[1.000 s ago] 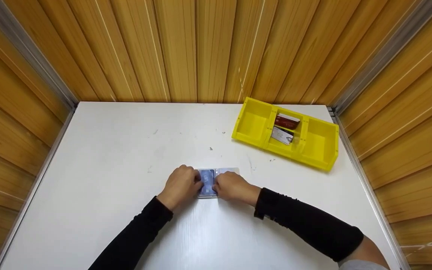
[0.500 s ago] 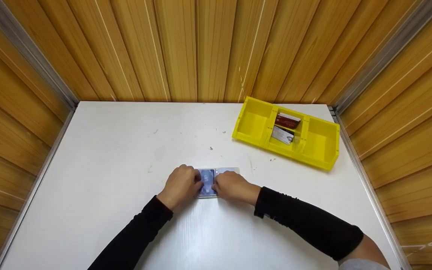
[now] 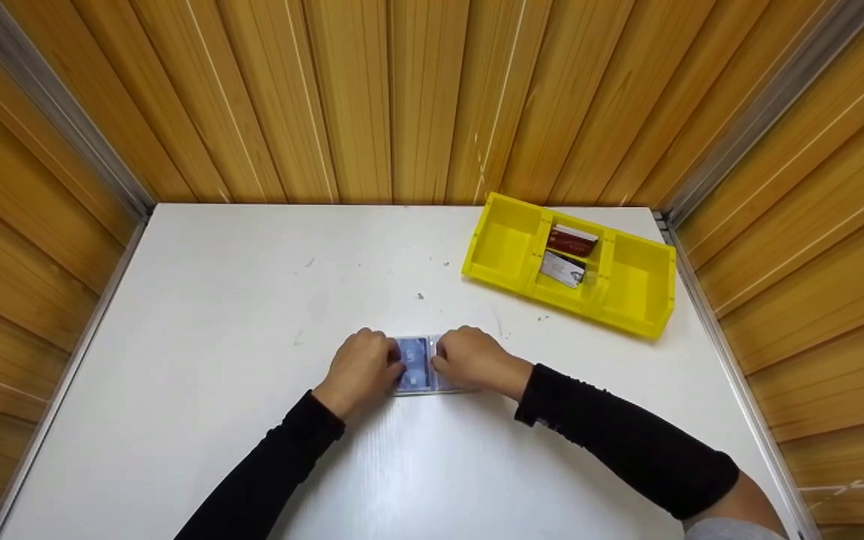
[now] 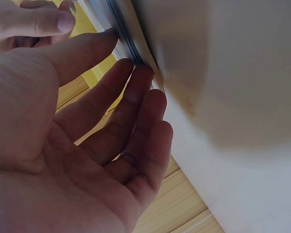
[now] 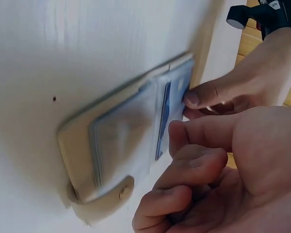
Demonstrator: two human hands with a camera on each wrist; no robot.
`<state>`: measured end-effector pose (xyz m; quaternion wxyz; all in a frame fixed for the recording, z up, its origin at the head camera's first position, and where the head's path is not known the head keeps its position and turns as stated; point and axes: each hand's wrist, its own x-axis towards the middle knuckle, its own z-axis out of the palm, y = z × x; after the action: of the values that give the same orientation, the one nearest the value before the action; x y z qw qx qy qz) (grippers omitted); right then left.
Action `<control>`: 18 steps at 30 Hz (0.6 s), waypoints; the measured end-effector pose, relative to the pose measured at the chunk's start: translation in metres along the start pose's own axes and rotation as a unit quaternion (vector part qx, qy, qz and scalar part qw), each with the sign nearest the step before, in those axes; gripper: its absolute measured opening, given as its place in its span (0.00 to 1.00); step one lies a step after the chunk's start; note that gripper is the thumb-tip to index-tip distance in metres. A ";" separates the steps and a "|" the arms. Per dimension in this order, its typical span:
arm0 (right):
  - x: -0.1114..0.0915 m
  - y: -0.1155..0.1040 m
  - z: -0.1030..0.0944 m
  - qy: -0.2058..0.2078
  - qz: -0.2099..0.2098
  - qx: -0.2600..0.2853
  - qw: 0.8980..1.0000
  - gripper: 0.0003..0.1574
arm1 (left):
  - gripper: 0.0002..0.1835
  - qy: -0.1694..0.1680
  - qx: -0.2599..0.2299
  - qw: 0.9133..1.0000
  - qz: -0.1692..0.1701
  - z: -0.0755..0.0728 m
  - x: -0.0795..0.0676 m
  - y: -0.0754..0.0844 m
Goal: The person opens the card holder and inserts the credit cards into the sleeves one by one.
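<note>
A card holder with clear sleeves lies spread on the white table in the head view. A blue card shows in its left sleeve, with a dark strip along its inner edge. My left hand pinches the holder's left edge; the left wrist view shows thumb and fingertips on either side of that edge. My right hand hovers over the right half, partly covering it. Its fingers are loosely curled with nothing between them, and its thumb overlaps the area beside the card in the right wrist view.
A yellow bin with three compartments stands at the table's back right. Its middle compartment holds a dark red card stack and a whitish card. Wood-patterned walls close off the back and both sides.
My right hand has lifted slightly up and to the right, off the blue card's inner edge, baring the holder's fold and lower right edge. The left hand keeps its place.
</note>
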<state>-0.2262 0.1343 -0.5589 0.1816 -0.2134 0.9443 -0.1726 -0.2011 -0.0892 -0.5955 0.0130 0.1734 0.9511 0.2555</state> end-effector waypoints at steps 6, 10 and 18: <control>-0.001 0.007 -0.017 0.027 0.015 -0.005 1.000 0.18 | 0.05 0.009 0.003 1.000 0.006 0.000 -0.001 0.001; -0.002 0.014 -0.026 0.026 0.034 -0.004 0.999 0.18 | 0.05 0.012 0.008 1.000 0.010 0.000 -0.001 0.001; -0.004 0.030 -0.033 -0.007 0.082 0.007 0.997 0.22 | 0.07 0.007 0.017 1.000 0.009 -0.001 -0.001 0.003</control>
<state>-0.2471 0.1701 -0.5408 0.2032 -0.1350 0.9561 -0.1625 -0.1998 -0.0876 -0.5936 0.0014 0.1799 0.9538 0.2407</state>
